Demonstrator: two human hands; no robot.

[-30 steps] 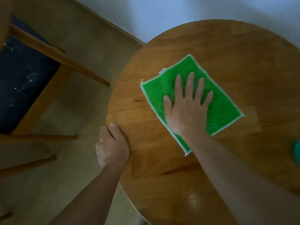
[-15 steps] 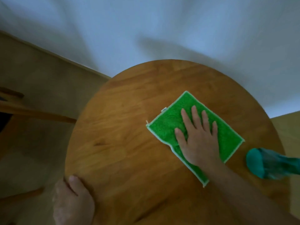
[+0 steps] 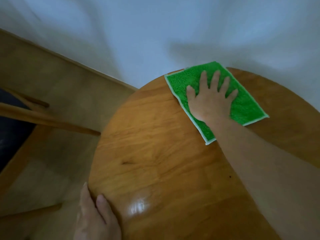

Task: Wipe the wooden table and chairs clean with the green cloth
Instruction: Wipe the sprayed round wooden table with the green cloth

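Bright green cloth (image 3: pixel 245 104), white-edged; honey-brown grained table (image 3: pixel 155 153).

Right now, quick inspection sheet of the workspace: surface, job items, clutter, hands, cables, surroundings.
Surface: round wooden table, bare top with a glossy glare patch near the left hand.
Job's things: green cloth spread flat at the far edge, one corner just past the rim.
Clutter: nothing seen.
Hands: right hand flat on the cloth, fingers spread; left hand holds the near table rim, thumb on top.
Cables: nothing seen.
Surroundings: wooden chair at left, pale wall behind, beige floor.
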